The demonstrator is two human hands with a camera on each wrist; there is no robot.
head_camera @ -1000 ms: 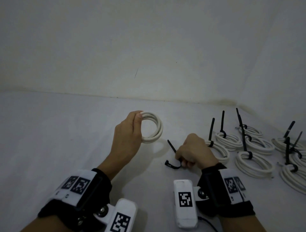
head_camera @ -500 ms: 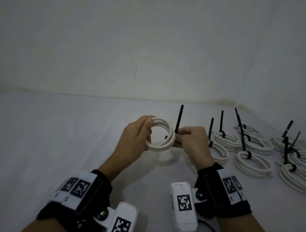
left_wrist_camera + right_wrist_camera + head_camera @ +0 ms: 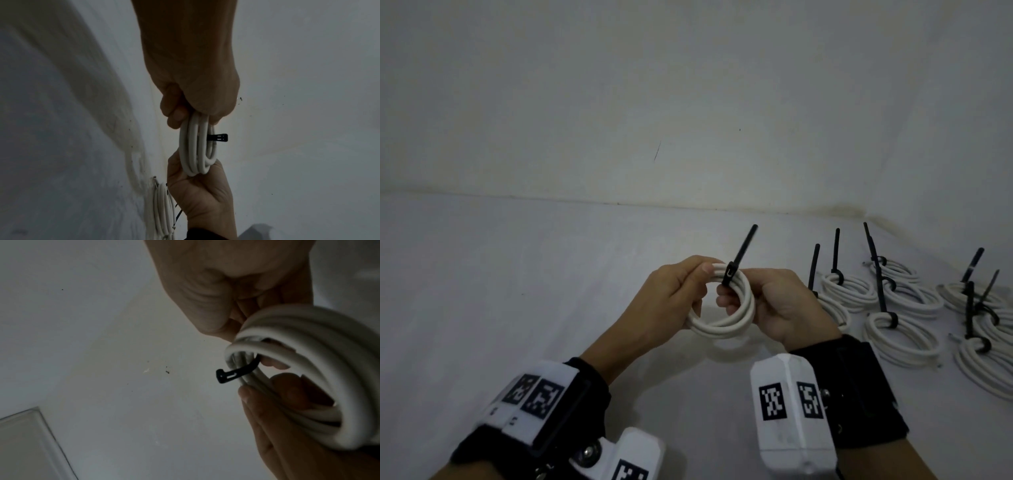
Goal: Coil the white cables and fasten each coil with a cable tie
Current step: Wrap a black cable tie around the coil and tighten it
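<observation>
Now, step: wrapping the black cable tie (image 3: 736,265) round the top of the white cable coil (image 3: 722,308), held above the table (image 3: 517,291).
Left hand (image 3: 671,298): clamps the coil's left side; best kept firm so loops stay stacked.
Right hand (image 3: 774,305): pinches tie against coil, finger through the ring.
Head: free, pointing inward; needs tail threaded, then pulled snug.
Finished coils (image 3: 893,329): lying to the right.

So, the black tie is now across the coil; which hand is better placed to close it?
The right hand, probably. Its fingers already reach through the white cable coil beside the black cable tie. The left hand grips the coil's other side and steadies it.
</observation>
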